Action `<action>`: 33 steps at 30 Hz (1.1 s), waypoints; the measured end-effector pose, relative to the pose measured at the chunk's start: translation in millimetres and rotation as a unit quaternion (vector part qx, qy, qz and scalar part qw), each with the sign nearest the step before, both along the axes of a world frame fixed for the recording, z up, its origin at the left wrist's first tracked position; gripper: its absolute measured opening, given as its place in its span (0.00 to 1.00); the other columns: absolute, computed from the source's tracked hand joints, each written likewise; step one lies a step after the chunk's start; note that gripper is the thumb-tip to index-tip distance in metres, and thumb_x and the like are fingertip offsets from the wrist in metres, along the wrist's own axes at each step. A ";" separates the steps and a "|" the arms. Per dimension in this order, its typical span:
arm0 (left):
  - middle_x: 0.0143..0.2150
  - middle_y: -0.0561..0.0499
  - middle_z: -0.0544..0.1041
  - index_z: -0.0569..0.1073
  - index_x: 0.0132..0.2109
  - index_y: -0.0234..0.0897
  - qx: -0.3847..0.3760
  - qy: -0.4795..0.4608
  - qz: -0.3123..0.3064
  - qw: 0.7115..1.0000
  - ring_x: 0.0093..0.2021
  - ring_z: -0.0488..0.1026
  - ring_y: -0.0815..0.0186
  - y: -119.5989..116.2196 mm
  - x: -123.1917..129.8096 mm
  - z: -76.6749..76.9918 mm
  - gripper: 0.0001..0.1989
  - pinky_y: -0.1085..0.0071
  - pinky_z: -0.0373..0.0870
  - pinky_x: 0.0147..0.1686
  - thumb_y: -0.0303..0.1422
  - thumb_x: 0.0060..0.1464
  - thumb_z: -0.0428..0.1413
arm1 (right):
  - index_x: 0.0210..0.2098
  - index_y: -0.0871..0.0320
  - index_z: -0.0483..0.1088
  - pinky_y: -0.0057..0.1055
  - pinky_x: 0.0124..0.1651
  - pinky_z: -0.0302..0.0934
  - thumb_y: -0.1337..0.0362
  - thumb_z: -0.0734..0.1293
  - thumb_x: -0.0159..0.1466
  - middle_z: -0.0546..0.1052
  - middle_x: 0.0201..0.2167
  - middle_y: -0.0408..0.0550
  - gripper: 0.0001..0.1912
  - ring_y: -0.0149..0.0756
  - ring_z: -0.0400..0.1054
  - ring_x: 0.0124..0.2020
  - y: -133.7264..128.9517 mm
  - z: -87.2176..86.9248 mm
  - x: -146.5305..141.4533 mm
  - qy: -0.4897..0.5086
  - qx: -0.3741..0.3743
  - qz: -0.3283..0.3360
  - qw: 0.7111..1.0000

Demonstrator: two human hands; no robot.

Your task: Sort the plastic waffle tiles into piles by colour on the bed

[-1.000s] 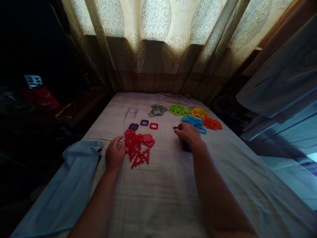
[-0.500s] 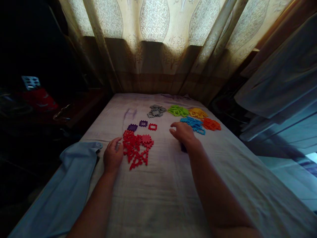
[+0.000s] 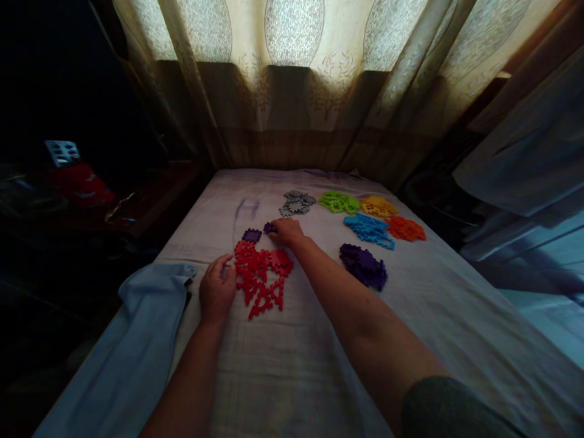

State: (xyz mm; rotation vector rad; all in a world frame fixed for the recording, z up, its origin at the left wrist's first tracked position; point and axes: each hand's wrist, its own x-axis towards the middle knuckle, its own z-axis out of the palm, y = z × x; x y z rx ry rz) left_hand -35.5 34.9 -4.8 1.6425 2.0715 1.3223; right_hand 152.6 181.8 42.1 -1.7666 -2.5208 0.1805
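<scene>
Patterned cream curtains (image 3: 319,103) hang behind a broad surface spread with a pale, creased cloth sheet (image 3: 292,377); one light-blue fabric garment (image 3: 150,316) lies along its left edge. Seven heaps of notched, flat pieces are on the sheet: one red (image 3: 260,274), one dark purple (image 3: 353,258), one grey (image 3: 296,204), one lime green (image 3: 339,201), one yellow (image 3: 378,206), one bright blue (image 3: 367,229) and one orange (image 3: 406,229). Overlap prevents counting within them. Two purple pieces lie apart, beyond the red heap: a square notched one (image 3: 252,235) and a smaller-looking one (image 3: 268,228) at the fingertips of the right hand (image 3: 288,232), which partly covers it; whether it is pinched, I cannot tell. Loosely curled and relaxed, the left hand (image 3: 218,287) rests beside the red heap.
</scene>
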 end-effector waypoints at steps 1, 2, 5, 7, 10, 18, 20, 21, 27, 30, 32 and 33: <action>0.47 0.47 0.79 0.77 0.48 0.40 0.001 0.000 0.001 1.000 0.47 0.76 0.59 0.2 0.0 -0.2 0.16 0.63 0.71 0.52 0.36 0.55 0.51 | 0.55 0.51 0.71 0.40 0.57 0.58 0.56 0.63 0.65 0.74 0.56 0.51 0.20 0.45 0.65 0.57 -1.5 0.5 0.1 -0.002 0.005 -0.004 1.000; 0.47 0.47 0.79 0.77 0.48 0.40 0.001 -0.002 0.002 1.000 0.47 0.76 0.59 0.3 0.0 -0.4 0.16 0.63 0.71 0.52 0.36 0.55 0.51 | 0.55 0.51 0.71 0.40 0.56 0.58 0.55 0.63 0.65 0.74 0.55 0.52 0.20 0.45 0.65 0.57 -3.9 1.4 1.1 0.000 0.014 -0.011 1.000; 0.47 0.46 0.79 0.77 0.48 0.40 0.000 -0.003 0.003 1.000 0.47 0.76 0.59 0.5 -0.1 -0.5 0.17 0.63 0.71 0.52 0.37 0.55 0.51 | 0.55 0.52 0.71 0.39 0.56 0.58 0.54 0.63 0.65 0.75 0.53 0.53 0.20 0.45 0.66 0.55 -16.2 6.7 12.9 0.022 0.042 -0.035 0.998; 0.47 0.46 0.79 0.77 0.48 0.39 0.001 0.000 -0.001 1.000 0.48 0.76 0.59 0.9 -0.4 -0.8 0.17 0.63 0.71 0.52 0.36 0.54 0.51 | 0.55 0.53 0.71 0.39 0.56 0.57 0.53 0.64 0.65 0.75 0.54 0.53 0.21 0.45 0.66 0.55 -28.0 11.3 29.3 0.040 0.063 -0.052 0.996; 0.47 0.47 0.79 0.77 0.48 0.41 0.009 0.001 -0.002 1.000 0.48 0.76 0.59 1.9 -0.7 -1.7 0.16 0.63 0.71 0.52 0.36 0.54 0.51 | 0.55 0.53 0.71 0.39 0.56 0.56 0.54 0.66 0.64 0.75 0.54 0.54 0.22 0.45 0.66 0.55 -49.7 17.7 64.7 0.040 0.081 -0.071 0.993; 0.46 0.47 0.79 0.77 0.47 0.41 0.013 -0.007 0.003 1.000 0.46 0.76 0.59 3.3 0.3 -2.6 0.16 0.64 0.72 0.49 0.36 0.53 0.52 | 0.53 0.54 0.73 0.39 0.55 0.56 0.58 0.67 0.62 0.75 0.53 0.55 0.21 0.48 0.66 0.55 -107.7 24.8 150.0 -0.041 0.069 -0.132 0.988; 0.46 0.47 0.79 0.77 0.47 0.41 0.013 -0.009 0.005 1.000 0.46 0.76 0.59 3.1 0.4 -2.7 0.16 0.64 0.72 0.49 0.37 0.53 0.52 | 0.53 0.54 0.73 0.40 0.55 0.56 0.58 0.68 0.61 0.75 0.52 0.55 0.21 0.49 0.66 0.55 -116.2 26.8 158.1 -0.055 0.059 -0.133 0.988; 0.47 0.47 0.79 0.77 0.48 0.41 0.011 -0.009 0.006 1.000 0.46 0.76 0.59 2.9 0.5 -2.6 0.17 0.64 0.71 0.49 0.37 0.53 0.52 | 0.52 0.54 0.73 0.41 0.55 0.56 0.57 0.68 0.60 0.75 0.52 0.55 0.21 0.49 0.65 0.55 -118.9 28.6 159.5 -0.059 0.055 -0.131 0.988; 0.47 0.45 0.79 0.77 0.48 0.40 0.005 -0.019 0.017 1.000 0.46 0.76 0.58 2.2 2.3 -1.7 0.17 0.62 0.72 0.49 0.37 0.53 0.51 | 0.54 0.54 0.72 0.41 0.59 0.54 0.61 0.66 0.62 0.73 0.57 0.53 0.21 0.46 0.63 0.59 -109.0 43.2 121.8 -0.008 0.061 -0.067 0.996; 0.48 0.45 0.79 0.77 0.48 0.39 0.002 -0.024 0.019 1.000 0.47 0.76 0.58 2.0 2.5 -1.1 0.18 0.62 0.71 0.50 0.37 0.53 0.51 | 0.53 0.54 0.73 0.40 0.60 0.55 0.61 0.64 0.64 0.74 0.57 0.50 0.19 0.44 0.64 0.58 -89.3 41.5 78.2 0.029 0.057 -0.001 0.998; 0.47 0.45 0.79 0.77 0.49 0.39 0.000 -0.024 0.020 1.000 0.48 0.76 0.58 1.8 1.9 -0.8 0.18 0.62 0.71 0.51 0.37 0.54 0.51 | 0.54 0.53 0.73 0.39 0.60 0.56 0.62 0.63 0.65 0.74 0.57 0.49 0.19 0.43 0.65 0.58 -73.7 35.3 47.2 0.042 0.048 0.038 0.997; 0.47 0.45 0.79 0.77 0.49 0.39 -0.001 -0.023 0.019 1.000 0.48 0.76 0.58 1.7 1.6 -0.9 0.18 0.62 0.71 0.51 0.37 0.54 0.51 | 0.56 0.53 0.71 0.39 0.60 0.56 0.63 0.63 0.64 0.73 0.58 0.48 0.20 0.42 0.65 0.58 -65.9 31.2 32.5 0.045 0.047 0.052 0.997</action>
